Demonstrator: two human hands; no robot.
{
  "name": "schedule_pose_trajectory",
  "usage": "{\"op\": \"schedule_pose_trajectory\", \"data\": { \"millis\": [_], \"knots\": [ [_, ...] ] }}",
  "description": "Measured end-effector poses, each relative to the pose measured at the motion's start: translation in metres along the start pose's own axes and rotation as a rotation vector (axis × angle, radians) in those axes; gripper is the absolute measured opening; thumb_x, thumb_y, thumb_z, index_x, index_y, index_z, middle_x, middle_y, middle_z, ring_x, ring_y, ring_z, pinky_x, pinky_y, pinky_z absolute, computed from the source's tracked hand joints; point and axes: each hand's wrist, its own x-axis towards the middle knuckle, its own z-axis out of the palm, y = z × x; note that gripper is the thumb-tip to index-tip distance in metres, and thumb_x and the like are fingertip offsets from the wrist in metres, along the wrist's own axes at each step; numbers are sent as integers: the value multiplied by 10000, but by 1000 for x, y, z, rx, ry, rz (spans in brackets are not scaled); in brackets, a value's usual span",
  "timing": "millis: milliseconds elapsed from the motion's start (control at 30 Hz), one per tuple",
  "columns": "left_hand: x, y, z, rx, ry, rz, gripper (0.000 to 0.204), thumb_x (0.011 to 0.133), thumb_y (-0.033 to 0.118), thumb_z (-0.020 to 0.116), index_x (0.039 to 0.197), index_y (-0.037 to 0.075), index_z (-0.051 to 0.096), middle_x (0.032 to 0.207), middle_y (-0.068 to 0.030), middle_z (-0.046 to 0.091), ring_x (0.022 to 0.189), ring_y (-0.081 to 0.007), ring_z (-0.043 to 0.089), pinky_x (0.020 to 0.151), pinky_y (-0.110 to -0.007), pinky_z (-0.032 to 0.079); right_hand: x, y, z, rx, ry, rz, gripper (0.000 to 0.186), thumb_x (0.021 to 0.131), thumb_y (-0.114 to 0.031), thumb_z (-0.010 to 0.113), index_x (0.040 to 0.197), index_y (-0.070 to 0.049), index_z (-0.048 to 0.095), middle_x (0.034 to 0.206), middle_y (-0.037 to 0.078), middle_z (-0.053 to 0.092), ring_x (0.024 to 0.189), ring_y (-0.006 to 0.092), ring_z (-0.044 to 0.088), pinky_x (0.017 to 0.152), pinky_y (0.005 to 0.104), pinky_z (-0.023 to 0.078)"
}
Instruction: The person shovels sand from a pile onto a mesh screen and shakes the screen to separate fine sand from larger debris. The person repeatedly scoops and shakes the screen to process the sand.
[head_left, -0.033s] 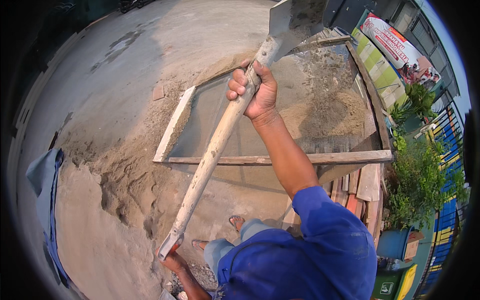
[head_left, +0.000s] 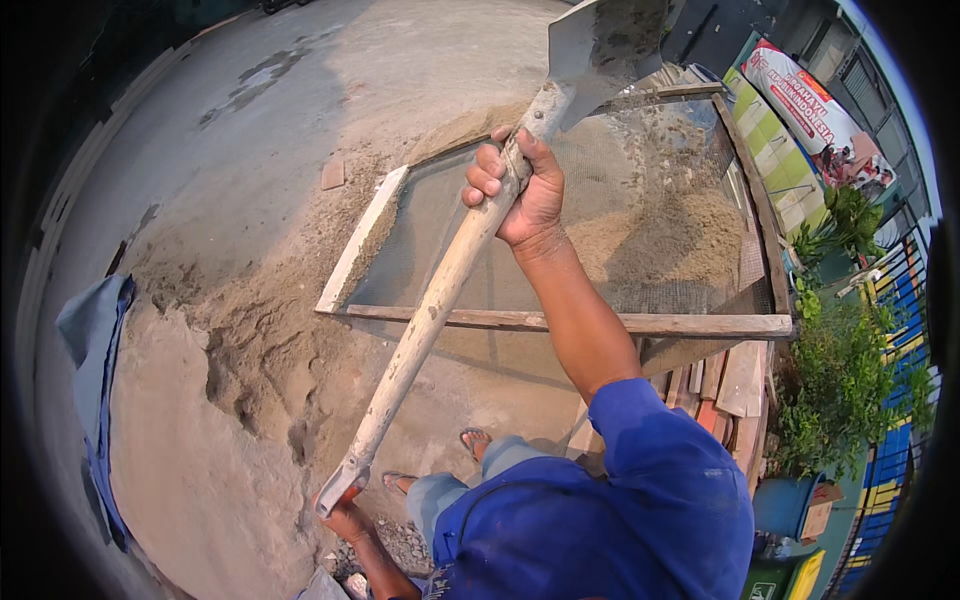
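A shovel (head_left: 425, 315) with a pale, worn wooden shaft slants across the view, its metal blade (head_left: 605, 50) raised at the top. My right hand (head_left: 525, 190) wraps round the shaft just below the blade. At the lower left, my left hand (head_left: 348, 518) grips the grey metal handle end; its fingers are partly hidden. Beyond and beneath the raised blade lies a wooden-framed mesh screen (head_left: 425, 245). Sand (head_left: 700, 235) is heaped on the mesh's right part, with loose grains and clumps showing between it and the blade.
Loose sand (head_left: 265, 365) spreads over the ground left of the screen. Wooden boards (head_left: 742, 385) are stacked under the screen's right side. Potted plants (head_left: 835, 380) and a blue pot (head_left: 785, 505) stand far right. Blue cloth (head_left: 95, 330) hangs at the left. My sandalled feet are below the shaft.
The screen and ground appear slightly farther right in the view. The shovel blade has shifted a little right and up, and both hands keep their grip.
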Motion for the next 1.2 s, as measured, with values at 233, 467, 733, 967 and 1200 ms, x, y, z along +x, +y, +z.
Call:
{"op": "schedule_pose_trajectory", "data": {
  "millis": [233,467,733,967,1200],
  "knots": [
    [-84,-41,-176,-60,512,-179,70,814,47,543,791,33,607,642,-52,577,529,-159,553,469,-280,446,-43,203,-66,62,326,546,123,846,-286,643,835,-171,602,634,13,542,578,176,549,606,405,478],
    [-280,-60,-274,-101,1160,-580,73,797,-12,505,770,44,542,568,-53,501,426,-148,484,368,-275,382,-215,489,-157,-192,734,1261,185,787,-264,680,742,-161,533,601,24,527,548,202,511,580,412,447],
    [-361,-49,-218,217,1717,-1177,142,854,155,528,881,80,646,562,-29,551,353,-114,432,303,-257,320,-437,650,-278,-396,847,1894,229,754,-262,705,846,-159,523,641,33,512,559,209,510,553,401,451],
    [-275,-125,-175,442,1526,-1391,166,876,172,532,920,40,624,676,-57,567,500,-138,508,426,-280,419,-438,757,-389,-448,900,2102,281,735,-278,738,869,-158,522,669,41,505,564,203,507,544,397,447],
    [-81,-279,-180,-219,1652,-912,82,863,132,572,810,75,546,546,-15,451,424,-142,463,387,-294,387,-245,910,-472,-785,622,1797,361,765,-269,697,979,-123,447,717,41,491,566,185,497,556,375,457]
  ]
}}
